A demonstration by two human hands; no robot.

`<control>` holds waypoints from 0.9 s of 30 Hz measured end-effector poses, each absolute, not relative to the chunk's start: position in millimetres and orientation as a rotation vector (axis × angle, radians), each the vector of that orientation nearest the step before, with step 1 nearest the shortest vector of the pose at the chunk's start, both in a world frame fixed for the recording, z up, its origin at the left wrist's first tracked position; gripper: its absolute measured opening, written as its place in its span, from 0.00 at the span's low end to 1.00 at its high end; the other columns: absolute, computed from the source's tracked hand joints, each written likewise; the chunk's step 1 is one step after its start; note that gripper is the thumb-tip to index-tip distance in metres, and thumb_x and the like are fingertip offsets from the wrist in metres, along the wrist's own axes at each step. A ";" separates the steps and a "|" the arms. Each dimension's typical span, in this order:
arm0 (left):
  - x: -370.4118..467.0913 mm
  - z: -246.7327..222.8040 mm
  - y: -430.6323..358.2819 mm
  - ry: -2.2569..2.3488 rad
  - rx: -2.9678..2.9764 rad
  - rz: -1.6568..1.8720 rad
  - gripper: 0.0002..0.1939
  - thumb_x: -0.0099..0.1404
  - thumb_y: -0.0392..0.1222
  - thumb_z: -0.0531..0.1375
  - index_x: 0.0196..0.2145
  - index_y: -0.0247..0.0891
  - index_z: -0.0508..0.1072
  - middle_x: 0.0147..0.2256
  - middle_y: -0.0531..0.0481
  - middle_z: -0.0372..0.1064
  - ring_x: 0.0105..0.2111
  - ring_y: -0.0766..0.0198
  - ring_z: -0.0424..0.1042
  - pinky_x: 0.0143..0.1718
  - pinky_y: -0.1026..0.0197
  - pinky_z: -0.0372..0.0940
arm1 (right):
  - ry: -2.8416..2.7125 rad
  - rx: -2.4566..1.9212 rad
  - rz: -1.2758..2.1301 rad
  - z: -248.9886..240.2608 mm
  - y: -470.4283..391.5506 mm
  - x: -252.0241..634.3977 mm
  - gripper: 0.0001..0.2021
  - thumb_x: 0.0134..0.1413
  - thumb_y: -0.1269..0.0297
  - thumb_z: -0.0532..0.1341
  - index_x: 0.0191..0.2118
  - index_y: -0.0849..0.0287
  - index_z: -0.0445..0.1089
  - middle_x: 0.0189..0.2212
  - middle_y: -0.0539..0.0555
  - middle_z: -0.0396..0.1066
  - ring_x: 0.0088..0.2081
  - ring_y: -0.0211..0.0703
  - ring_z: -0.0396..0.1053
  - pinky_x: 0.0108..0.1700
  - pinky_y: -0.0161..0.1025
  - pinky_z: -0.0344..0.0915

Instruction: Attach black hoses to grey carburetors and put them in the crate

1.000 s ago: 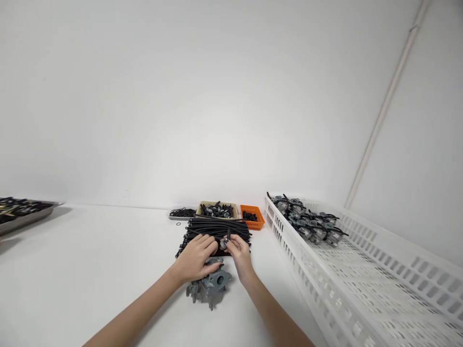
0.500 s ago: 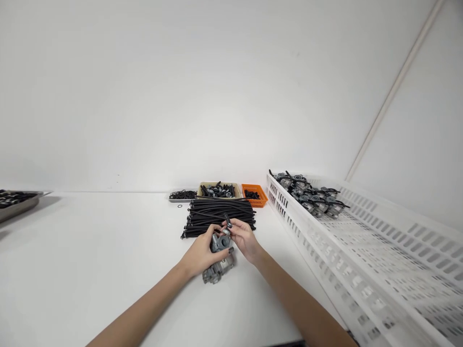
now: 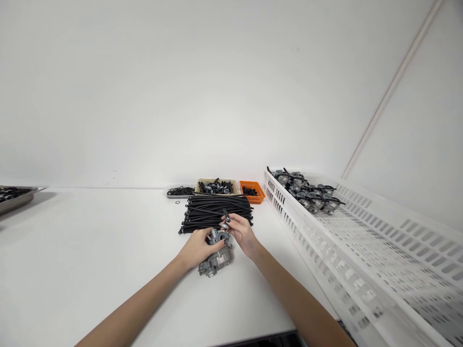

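Note:
A grey metal part [image 3: 220, 260] with a round opening at its top is held over the white table by my left hand [image 3: 199, 248], thumb on the near side. My right hand [image 3: 241, 232] pinches a small black piece [image 3: 226, 214] with a light grey bit at its lower end, just above and right of the metal part's top. Behind both hands lies a stack of black tubes [image 3: 213, 207]. Whether the small piece touches the metal part cannot be made out.
Along the wall stand a tray of black rings [image 3: 181, 196], a cream bin [image 3: 236, 187] of black and grey pieces and an orange basket [image 3: 259, 198]. A long white crate [image 3: 307, 226] with metal parts is on the right, a metal tray [image 3: 21, 200] far left.
My left hand has turned the metal part slightly, its thumb now nearer the top. My right hand still pinches the small piece. The view has shifted a little.

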State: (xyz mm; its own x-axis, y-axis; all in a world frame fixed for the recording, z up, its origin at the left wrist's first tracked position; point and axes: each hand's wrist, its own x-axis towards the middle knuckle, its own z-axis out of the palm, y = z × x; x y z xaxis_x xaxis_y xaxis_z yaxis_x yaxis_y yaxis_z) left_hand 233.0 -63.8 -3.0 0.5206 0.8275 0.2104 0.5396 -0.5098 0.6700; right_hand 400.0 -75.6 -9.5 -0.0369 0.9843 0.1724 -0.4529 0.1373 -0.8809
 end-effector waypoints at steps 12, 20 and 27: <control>221.7 9.8 -71.0 0.794 2.516 0.892 0.28 0.43 0.54 0.66 0.36 0.42 0.57 0.34 0.52 0.65 0.31 0.62 0.67 0.30 0.61 0.62 | -1.170 -0.693 1.314 -7.2 -82.3 399.7 0.13 0.41 0.60 0.70 0.36 0.57 0.76 0.30 0.51 0.74 0.34 0.40 0.69 0.43 0.39 0.63; 215.6 20.2 -67.2 0.878 2.414 0.730 0.45 0.41 0.55 0.68 0.52 0.43 0.52 0.43 0.48 0.66 0.38 0.55 0.70 0.37 0.55 0.64 | -1.329 -0.735 1.275 -16.5 -80.0 396.2 0.14 0.46 0.59 0.67 0.40 0.57 0.76 0.35 0.53 0.75 0.41 0.44 0.70 0.49 0.43 0.63; 216.2 18.7 -65.3 0.906 2.320 0.697 0.47 0.40 0.52 0.69 0.55 0.44 0.53 0.41 0.46 0.70 0.39 0.50 0.71 0.40 0.52 0.65 | -1.327 -0.735 1.324 -12.5 -81.1 394.7 0.15 0.46 0.58 0.67 0.41 0.58 0.75 0.35 0.54 0.74 0.37 0.42 0.70 0.45 0.42 0.64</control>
State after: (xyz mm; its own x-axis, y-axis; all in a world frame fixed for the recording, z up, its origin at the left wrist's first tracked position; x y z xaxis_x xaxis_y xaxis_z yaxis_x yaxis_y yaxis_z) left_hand 216.2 -65.3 18.7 0.6386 0.7232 0.2630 0.4390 -0.6231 0.6473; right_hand 394.7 -81.1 -12.5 -0.2385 0.9377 0.2527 -0.2507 0.1920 -0.9488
